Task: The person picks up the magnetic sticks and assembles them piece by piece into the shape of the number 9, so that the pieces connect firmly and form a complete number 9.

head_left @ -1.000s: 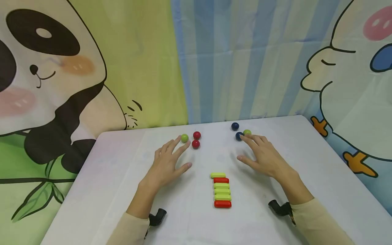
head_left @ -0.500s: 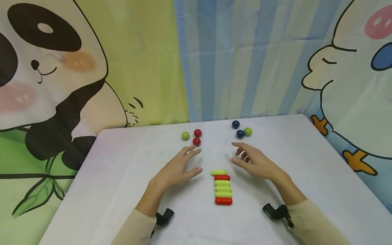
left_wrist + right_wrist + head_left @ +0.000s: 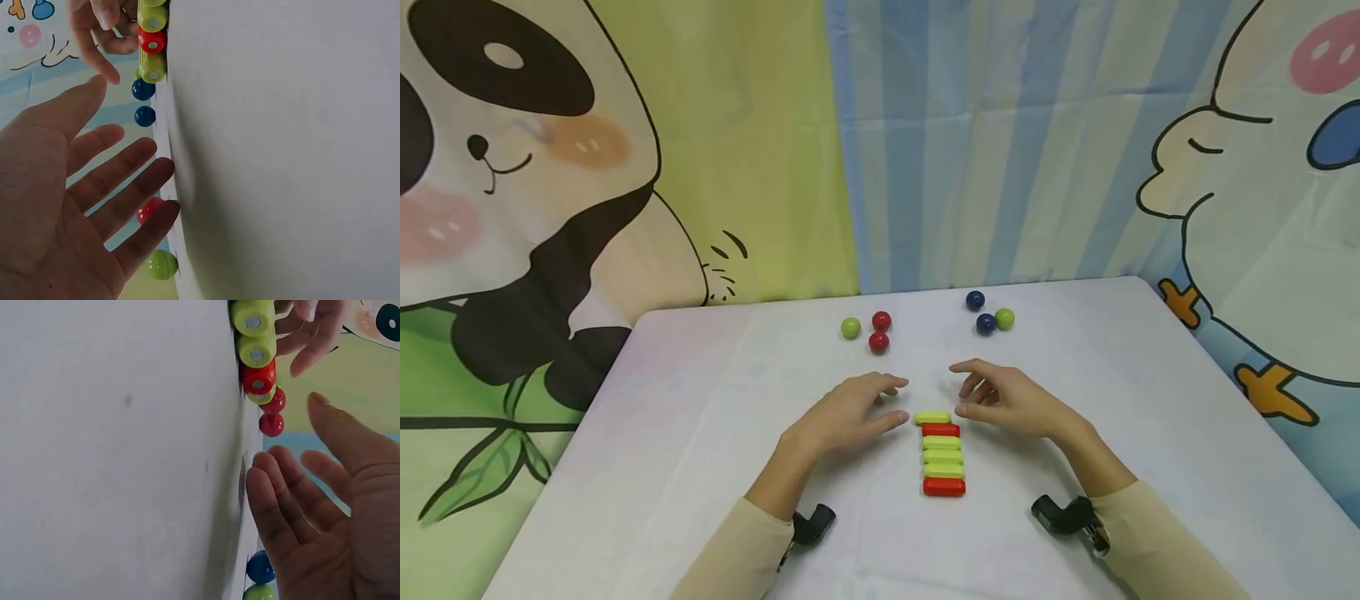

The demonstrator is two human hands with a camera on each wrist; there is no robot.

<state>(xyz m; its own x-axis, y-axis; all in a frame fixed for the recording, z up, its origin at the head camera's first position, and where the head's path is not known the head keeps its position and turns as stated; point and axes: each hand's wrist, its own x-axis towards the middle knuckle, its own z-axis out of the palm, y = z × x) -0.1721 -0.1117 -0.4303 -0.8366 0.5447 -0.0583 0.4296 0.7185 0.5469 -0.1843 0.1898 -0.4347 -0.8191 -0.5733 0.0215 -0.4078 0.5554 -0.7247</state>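
Note:
A column of short rods lies side by side on the table, yellow-green ones (image 3: 942,457) between a red rod (image 3: 943,487) at the near end and another red rod (image 3: 941,430) farther up. One yellow-green rod (image 3: 932,417) forms the far end. In the wrist views a silvery disc shows in the rods' ends. My left hand (image 3: 850,410) hovers just left of the far rods, fingers loosely spread, holding nothing. To their right my right hand (image 3: 1017,400) is near the far rod, its fingers gently bent and holding nothing.
Beyond the left hand sit two red balls (image 3: 878,342) and a green ball (image 3: 851,327). Behind the right hand are two dark blue balls (image 3: 986,324) and another green ball (image 3: 1004,318). The white table (image 3: 715,467) ends at a printed curtain (image 3: 947,150).
Both hands have drawn back from the balls towards the rods and come closer together. The right fingers have bent more. Balls and rods keep their arrangement.

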